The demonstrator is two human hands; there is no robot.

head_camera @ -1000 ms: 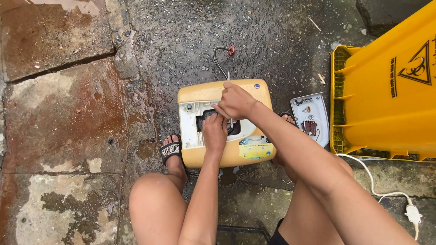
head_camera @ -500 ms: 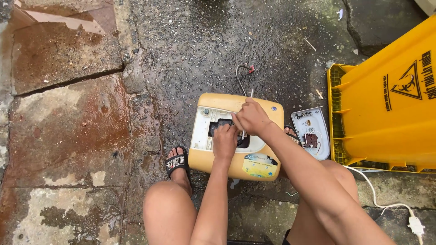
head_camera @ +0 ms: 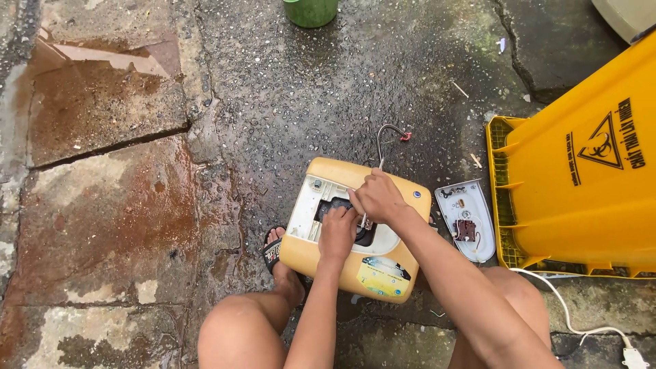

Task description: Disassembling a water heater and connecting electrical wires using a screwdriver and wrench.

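Right hand [head_camera: 377, 198] closed around a thin tool [head_camera: 364, 220], its tip set down into the dark opening of the yellow appliance casing [head_camera: 355, 229]; left hand [head_camera: 337, 232] pressed at the opening's edge, fingers curled (grip not discernible), apparently for steadying; casing laid flat on wet pavement [head_camera: 328, 89] between the knees; removed white cover plate [head_camera: 467, 220] placed just beside, near the tipped yellow bin [head_camera: 581, 184].

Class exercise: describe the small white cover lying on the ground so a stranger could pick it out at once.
Start at the big yellow bin on the right. Just left of its open mouth, beside the yellow heater, lies the white cover. It alone is flat, white, with a small red part inside.
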